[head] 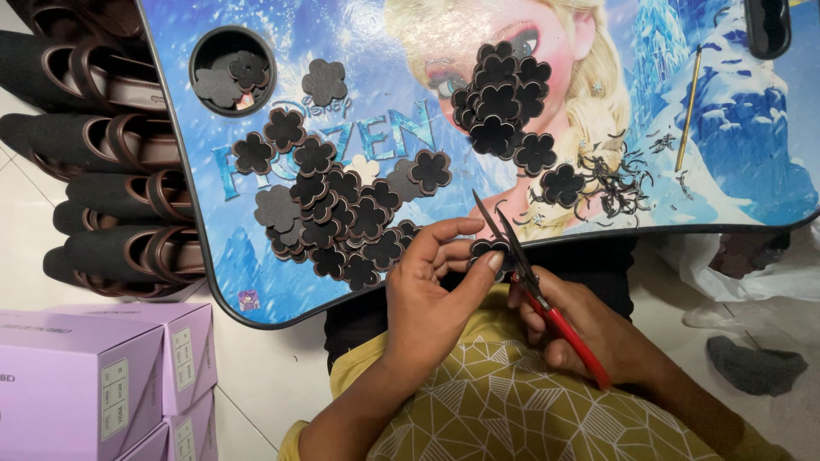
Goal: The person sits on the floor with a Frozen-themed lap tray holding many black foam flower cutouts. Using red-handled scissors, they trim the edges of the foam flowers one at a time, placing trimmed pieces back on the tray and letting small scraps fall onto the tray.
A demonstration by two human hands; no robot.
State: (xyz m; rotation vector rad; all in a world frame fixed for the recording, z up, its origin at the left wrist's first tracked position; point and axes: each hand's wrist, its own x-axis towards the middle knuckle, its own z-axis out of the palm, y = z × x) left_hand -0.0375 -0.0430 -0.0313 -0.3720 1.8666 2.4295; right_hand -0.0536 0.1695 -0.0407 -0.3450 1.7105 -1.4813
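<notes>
Trimming is the step I see: left hand [436,282] pinches a dark foam flower [489,249] at the table [256,290] edge, right hand [589,329] clenches red scissors [547,312], needing slow turning next.

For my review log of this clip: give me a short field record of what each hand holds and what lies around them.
left hand: left hand pinches a black flower cutout at its edge
right hand: right hand grips red-handled scissors, blades open around the cutout
surface: printed lap table
left pile: brown-rimmed flower pieces
right pile: stacked flower pieces
offcuts: thin black trimmings
cup hole: recess holding a few pieces
other: thin gold stick; purple boxes; dark sandals
</notes>
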